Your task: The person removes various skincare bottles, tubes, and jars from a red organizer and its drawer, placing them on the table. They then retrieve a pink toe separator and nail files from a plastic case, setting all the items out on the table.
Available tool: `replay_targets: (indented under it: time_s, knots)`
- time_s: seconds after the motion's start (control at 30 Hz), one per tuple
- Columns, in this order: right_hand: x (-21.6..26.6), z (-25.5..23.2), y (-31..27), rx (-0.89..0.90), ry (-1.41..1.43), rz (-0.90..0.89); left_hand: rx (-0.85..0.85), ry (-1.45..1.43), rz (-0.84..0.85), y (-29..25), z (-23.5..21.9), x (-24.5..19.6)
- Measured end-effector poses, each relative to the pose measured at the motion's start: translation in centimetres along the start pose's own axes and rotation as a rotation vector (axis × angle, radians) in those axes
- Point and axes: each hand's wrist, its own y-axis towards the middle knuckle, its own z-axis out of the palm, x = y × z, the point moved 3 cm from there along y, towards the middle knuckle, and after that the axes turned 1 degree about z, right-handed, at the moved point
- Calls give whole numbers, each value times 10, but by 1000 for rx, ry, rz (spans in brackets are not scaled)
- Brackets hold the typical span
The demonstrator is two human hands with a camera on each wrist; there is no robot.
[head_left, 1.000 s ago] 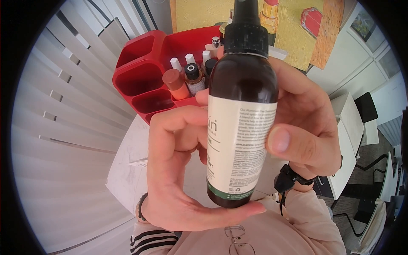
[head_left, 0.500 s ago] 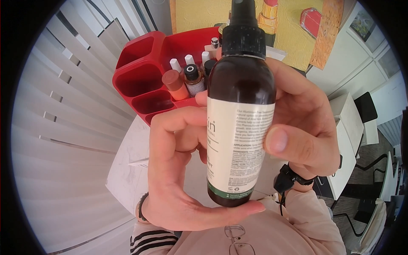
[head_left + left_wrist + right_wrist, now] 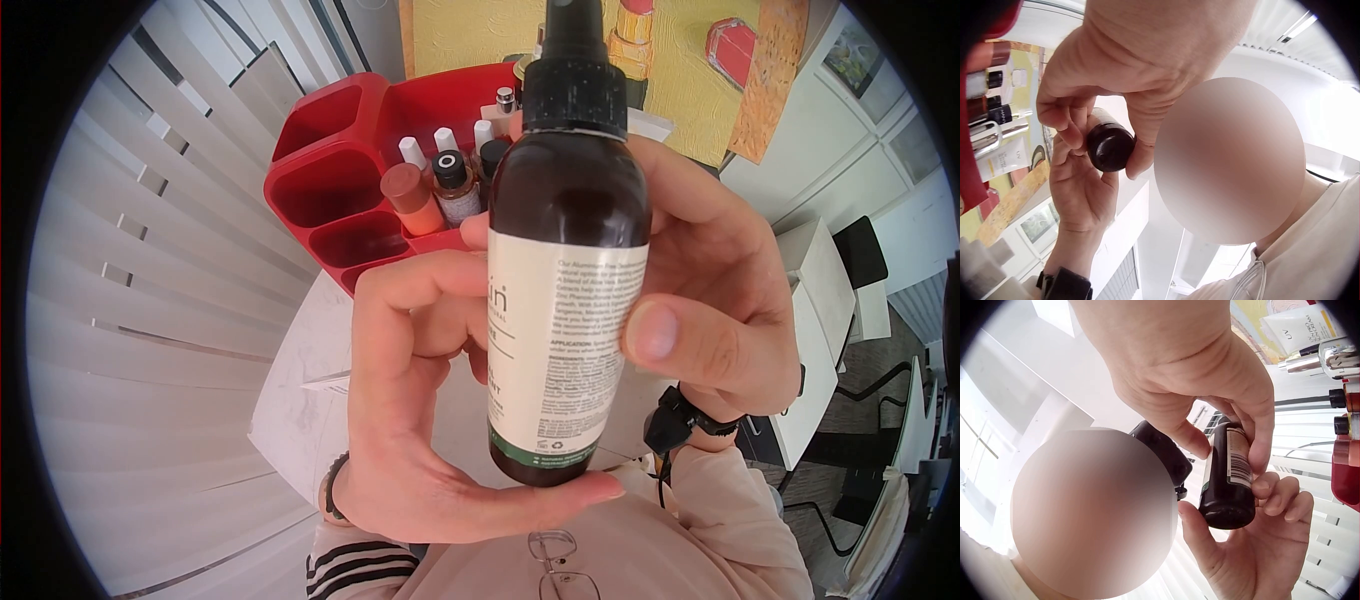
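Both hands hold up a dark brown spray bottle point(image 3: 570, 190) with a black spray top and a cream label in small print, its lower edge banded green. It stands nearly upright, slightly tilted, close before the head camera. At the left, my left hand point(image 3: 405, 430) has its thumb beneath the base and its curled fingers against the label's left side. My right hand point(image 3: 735, 310) grips from the right, thumb pressed on the label and fingers behind. In the right wrist view, a barcode shows on the bottle point(image 3: 1229, 503). The left wrist view shows its dark base point(image 3: 1110, 149).
Behind the hands, a red organizer point(image 3: 330, 190) holds several small bottles, among them an orange bottle point(image 3: 410, 205) and a black-capped bottle point(image 3: 455, 185). A white UV cream tube point(image 3: 1300, 331) is beside them. White blinds point(image 3: 170, 330) hang at the left.
The bottle has shifted very slightly left over the last second. Both hands keep the same hold on it.
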Motion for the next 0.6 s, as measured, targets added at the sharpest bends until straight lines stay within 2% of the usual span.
replay_targets:
  time_s: [0.6]
  knots:
    - [1, 1, 0, 3, -50, 22, -3, 8, -4, 0, 0, 1]
